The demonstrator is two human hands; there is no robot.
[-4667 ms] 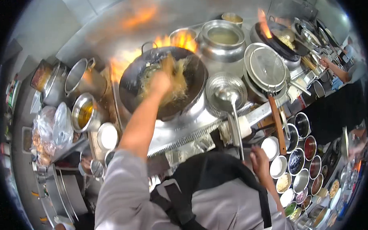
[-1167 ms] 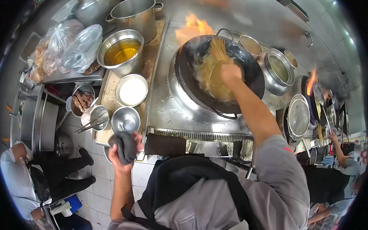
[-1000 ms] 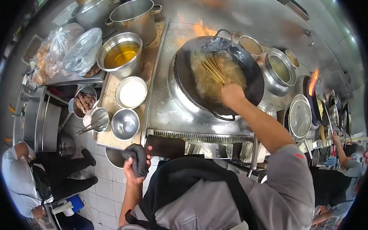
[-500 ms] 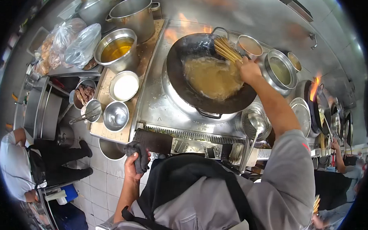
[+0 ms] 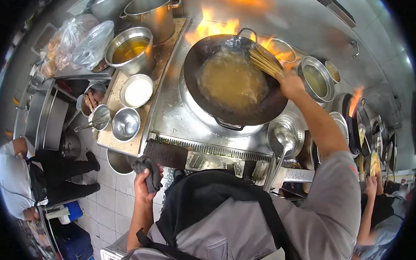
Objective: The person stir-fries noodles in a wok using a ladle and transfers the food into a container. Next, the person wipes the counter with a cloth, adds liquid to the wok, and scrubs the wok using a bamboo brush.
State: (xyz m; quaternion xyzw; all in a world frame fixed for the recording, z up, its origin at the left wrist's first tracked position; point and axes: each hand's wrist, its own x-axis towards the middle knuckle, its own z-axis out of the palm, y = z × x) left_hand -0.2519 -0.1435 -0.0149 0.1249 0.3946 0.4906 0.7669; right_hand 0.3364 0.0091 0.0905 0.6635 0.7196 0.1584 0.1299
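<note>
My right hand (image 5: 290, 83) is closed round the end of a bamboo brush (image 5: 265, 61), whose bristles lie at the upper right inside of a large black wok (image 5: 273, 102). Cloudy yellow-brown liquid (image 5: 234, 81) fills the wok's middle. Flames (image 5: 211, 28) rise behind the rim. Down at the left, off the stove's front edge, my left hand (image 5: 145, 183) grips a bunched dark cloth (image 5: 148, 172). A ladle (image 5: 285, 137) rests on a perforated strainer (image 5: 295, 121) right of the wok.
A wooden board (image 5: 110, 140) holds a bowl of white stuff (image 5: 137, 90), an empty steel bowl (image 5: 126, 124) and a pot of yellow liquid (image 5: 129, 52). One person (image 5: 17, 178) stands at left, another (image 5: 380, 215) at right near a second flaming wok (image 5: 350, 125).
Since 4.7 seconds ago, my view has turned and my left hand has the cloth. Over the last second, the brush moved from the wok's middle to its upper right; the flames grew.
</note>
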